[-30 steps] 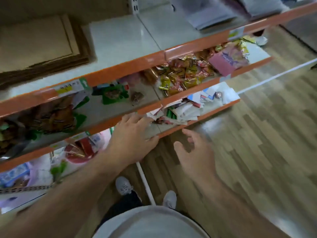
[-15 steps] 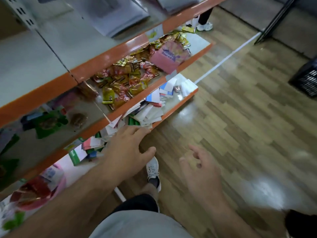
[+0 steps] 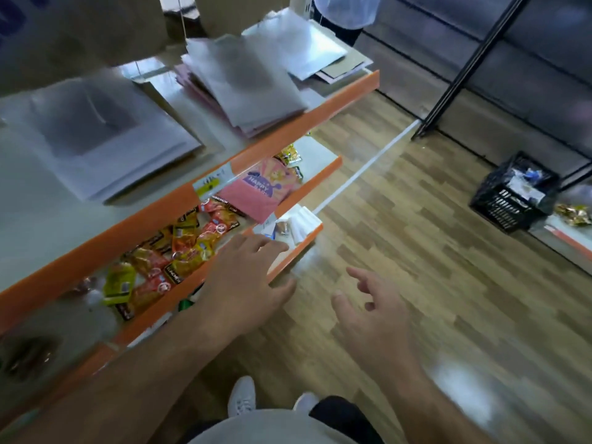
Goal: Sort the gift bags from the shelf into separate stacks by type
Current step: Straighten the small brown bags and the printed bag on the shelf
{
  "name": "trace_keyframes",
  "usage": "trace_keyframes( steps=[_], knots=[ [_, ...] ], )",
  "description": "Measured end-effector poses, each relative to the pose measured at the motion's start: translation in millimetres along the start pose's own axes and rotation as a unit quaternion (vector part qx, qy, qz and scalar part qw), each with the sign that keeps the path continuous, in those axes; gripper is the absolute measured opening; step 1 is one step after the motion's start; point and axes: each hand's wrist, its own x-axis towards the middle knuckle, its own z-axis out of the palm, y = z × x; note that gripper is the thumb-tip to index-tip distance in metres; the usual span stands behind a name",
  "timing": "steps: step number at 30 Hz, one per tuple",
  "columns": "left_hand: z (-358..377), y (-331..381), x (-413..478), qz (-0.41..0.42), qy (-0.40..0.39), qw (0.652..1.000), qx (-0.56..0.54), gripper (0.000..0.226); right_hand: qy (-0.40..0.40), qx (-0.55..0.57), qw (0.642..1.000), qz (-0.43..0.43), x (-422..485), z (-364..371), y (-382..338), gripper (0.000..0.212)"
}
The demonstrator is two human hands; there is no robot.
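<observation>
Flat stacks of translucent grey gift bags (image 3: 243, 81) lie on the top shelf (image 3: 288, 129), with another pale stack (image 3: 96, 136) to the left and a white stack (image 3: 307, 49) at the far end. A pink "Happy" gift bag (image 3: 259, 190) lies on the middle shelf beside snack packets. My left hand (image 3: 243, 277) hovers with straight fingers over the front edge of the lower shelves, holding nothing. My right hand (image 3: 371, 312) hangs over the floor with loosely spread fingers, empty.
Orange and yellow snack packets (image 3: 179, 248) fill the middle shelf. White packs (image 3: 298, 222) sit on the lowest shelf end. A black crate (image 3: 512, 197) stands on the wooden floor at right, near a dark rack leg (image 3: 461, 72). Another person (image 3: 346, 11) stands beyond the shelf end.
The view has swung right along the shelves and upward, bringing the top-shelf bag stacks into sight. Both hands stay empty and have shifted right with the view.
</observation>
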Motion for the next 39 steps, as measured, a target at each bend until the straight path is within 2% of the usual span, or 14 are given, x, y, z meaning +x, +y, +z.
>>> trace_keyframes(
  steps=[4,10,16,23,31,39],
  knots=[
    [7.0,5.4,43.8,-0.030,0.005,0.999,0.009,0.068,-0.025,-0.002,0.999,-0.023,59.4,-4.4,4.4,0.041],
    [26.6,27.3,108.8,-0.116,0.045,0.991,0.047,0.059,-0.093,0.008,0.992,-0.082,167.4,-11.2,19.9,0.038],
    [30.1,79.8,168.5,-0.207,0.095,0.971,0.067,0.060,-0.224,0.006,0.963,-0.148,274.0,-44.3,16.1,0.033],
    [23.7,107.0,207.7,-0.293,0.160,0.941,0.060,0.059,-0.275,0.033,0.934,-0.225,344.5,-47.4,-5.0,0.033],
    [4.3,91.0,213.2,-0.334,0.220,0.914,0.064,0.059,-0.301,0.030,0.904,-0.303,370.4,-17.1,-56.7,0.038],
    [-43.9,26.2,237.6,-0.312,0.242,0.917,0.063,0.061,-0.252,-0.011,0.920,-0.301,396.2,38.4,-125.4,0.047]
  ],
)
